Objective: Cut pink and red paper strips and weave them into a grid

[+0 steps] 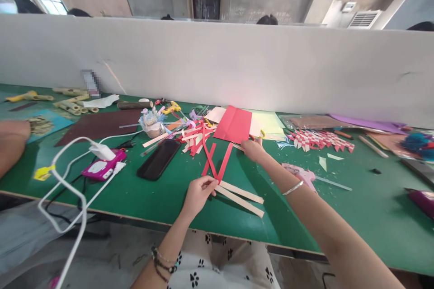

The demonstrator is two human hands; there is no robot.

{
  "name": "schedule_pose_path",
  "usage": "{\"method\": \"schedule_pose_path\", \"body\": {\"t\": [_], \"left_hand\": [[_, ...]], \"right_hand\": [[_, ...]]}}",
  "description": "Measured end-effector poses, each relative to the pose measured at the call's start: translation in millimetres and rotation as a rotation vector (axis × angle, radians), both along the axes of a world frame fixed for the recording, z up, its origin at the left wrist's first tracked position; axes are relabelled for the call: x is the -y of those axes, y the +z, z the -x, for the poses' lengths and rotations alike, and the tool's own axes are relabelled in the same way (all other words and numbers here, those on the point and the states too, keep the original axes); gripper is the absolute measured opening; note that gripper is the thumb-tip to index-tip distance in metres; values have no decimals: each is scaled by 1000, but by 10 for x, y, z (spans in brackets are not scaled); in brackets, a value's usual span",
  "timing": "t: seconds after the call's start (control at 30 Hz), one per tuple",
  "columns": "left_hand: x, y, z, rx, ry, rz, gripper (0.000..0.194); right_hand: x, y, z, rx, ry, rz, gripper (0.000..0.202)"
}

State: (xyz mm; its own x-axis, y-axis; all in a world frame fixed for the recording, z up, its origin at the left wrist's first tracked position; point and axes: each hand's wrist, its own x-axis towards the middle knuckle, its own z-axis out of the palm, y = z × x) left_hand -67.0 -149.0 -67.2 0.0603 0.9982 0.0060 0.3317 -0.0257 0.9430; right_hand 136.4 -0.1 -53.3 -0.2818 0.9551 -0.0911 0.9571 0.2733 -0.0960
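Observation:
My left hand is closed in a pinch on the woven joint of paper strips. Red paper strips point away from me, and cream paper strips stretch to the right over the table. At the edge of the folded red paper, my right hand has its fingers curled around scissors, whose yellow handle shows above the fingers. The hand hides most of the scissors. Cut red and cream strips lie in a heap left of the red paper.
A black phone lies left of my hands. A pink power strip with white cables is farther left. Right of my forearm are a pink glue gun and red-and-white woven paper. A white partition borders the green table.

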Motion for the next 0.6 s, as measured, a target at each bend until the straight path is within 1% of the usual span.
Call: {"method": "schedule_pose_path", "body": {"t": [0.17, 0.27, 0.33, 0.43, 0.5, 0.6], "left_hand": [[8, -15, 27, 50, -18, 6, 31], [24, 38, 82, 140, -47, 80, 31], [38, 97, 142, 234, -65, 178, 32], [56, 167, 248, 314, -120, 282, 33], [61, 175, 308, 325, -136, 300, 33], [61, 142, 351, 339, -108, 299, 32]], "right_hand": [[1, 102, 24, -266, -28, -6, 28], [92, 161, 36, -480, -15, 6, 32], [216, 153, 43, -608, 18, 58, 32], [461, 75, 45, -723, 101, 165, 24], [621, 17, 33, -741, 158, 221, 21], [814, -15, -2, -730, 238, 239, 30]]}}
